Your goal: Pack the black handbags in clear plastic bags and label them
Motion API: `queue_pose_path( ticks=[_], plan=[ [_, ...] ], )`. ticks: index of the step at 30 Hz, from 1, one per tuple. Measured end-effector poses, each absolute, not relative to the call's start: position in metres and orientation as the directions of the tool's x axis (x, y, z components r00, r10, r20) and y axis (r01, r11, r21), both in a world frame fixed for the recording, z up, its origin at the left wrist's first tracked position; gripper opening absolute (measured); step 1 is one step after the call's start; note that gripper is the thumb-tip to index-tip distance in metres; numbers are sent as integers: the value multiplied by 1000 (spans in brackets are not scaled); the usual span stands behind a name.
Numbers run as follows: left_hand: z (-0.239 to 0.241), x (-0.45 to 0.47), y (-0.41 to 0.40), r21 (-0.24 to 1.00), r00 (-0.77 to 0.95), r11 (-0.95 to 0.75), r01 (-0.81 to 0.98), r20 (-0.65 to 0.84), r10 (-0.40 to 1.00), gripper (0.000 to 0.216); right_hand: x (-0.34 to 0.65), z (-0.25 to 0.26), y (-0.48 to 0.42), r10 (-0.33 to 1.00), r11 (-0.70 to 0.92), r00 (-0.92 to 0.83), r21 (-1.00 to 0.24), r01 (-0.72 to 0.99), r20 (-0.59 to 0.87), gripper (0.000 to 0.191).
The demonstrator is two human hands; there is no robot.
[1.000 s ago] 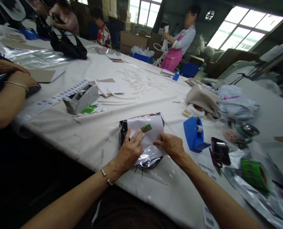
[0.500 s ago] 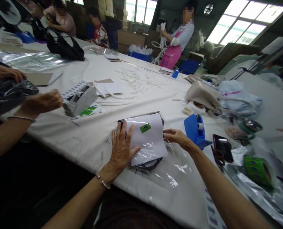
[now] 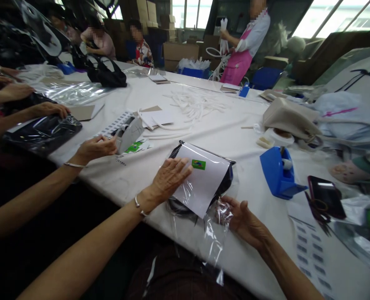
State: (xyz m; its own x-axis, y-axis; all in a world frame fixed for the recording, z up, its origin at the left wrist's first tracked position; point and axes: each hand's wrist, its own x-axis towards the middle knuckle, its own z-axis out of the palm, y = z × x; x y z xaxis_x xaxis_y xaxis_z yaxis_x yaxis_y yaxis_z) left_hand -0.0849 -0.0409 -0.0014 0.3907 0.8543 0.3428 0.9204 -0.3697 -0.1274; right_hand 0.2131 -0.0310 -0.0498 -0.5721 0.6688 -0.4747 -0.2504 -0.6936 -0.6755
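A clear plastic bag (image 3: 214, 233) lies on the white table (image 3: 222, 129) in front of me, holding a black item (image 3: 227, 181) covered by a white card (image 3: 205, 179) with a green sticker (image 3: 199, 164). My left hand (image 3: 169, 177) presses flat on the card's left side, fingers spread. My right hand (image 3: 241, 216) grips the crumpled open end of the plastic bag at the near edge of the package.
A blue tape dispenser (image 3: 278, 173) stands right of the package, a phone (image 3: 325, 196) and barcode label sheet (image 3: 311, 243) beyond. A co-worker's hand (image 3: 95, 146) touches a grey tape dispenser (image 3: 130, 133) on the left. White strips (image 3: 194, 104) lie mid-table. A person in a pink apron (image 3: 242, 54) stands behind.
The package has turned and shifted right. My right hand dropped from its right edge to the bag's open end near me. The co-worker's hand reached the grey dispenser.
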Motion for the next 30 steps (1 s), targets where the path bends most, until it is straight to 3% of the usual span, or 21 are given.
queue_pose_path(
  ticks=[1,3,7,11,13,17,24,30],
  plan=[
    [-6,-76,-48,-113,385,-368,923,313,869,24,218,-51,-30,665,-715,-567,-632,-297,-486,58],
    [-15,-62,-58,-39,377,-379,925,237,895,14,224,-55,-24,686,-720,-496,-596,-355,-532,46],
    [-25,-54,-68,194,288,-323,926,191,938,15,219,-60,-12,762,-646,-348,-666,-372,-545,28],
    [-20,-50,-88,388,255,-311,868,189,948,7,206,-60,-9,798,-598,-373,-699,-391,-474,24],
    [-20,-45,-101,426,283,-344,837,200,938,22,203,-59,-11,786,-609,-398,-704,-364,-474,25],
    [-37,-30,-120,336,293,-375,864,270,917,48,202,-54,-18,775,-615,-389,-738,-278,-498,30],
    [-76,-22,-118,153,261,-381,912,500,826,34,201,-51,-26,899,-423,-194,-896,-139,-394,33],
    [-77,-48,-99,149,309,-425,893,484,819,32,220,-58,-45,934,-356,-45,-931,-77,-354,36]
  ],
)
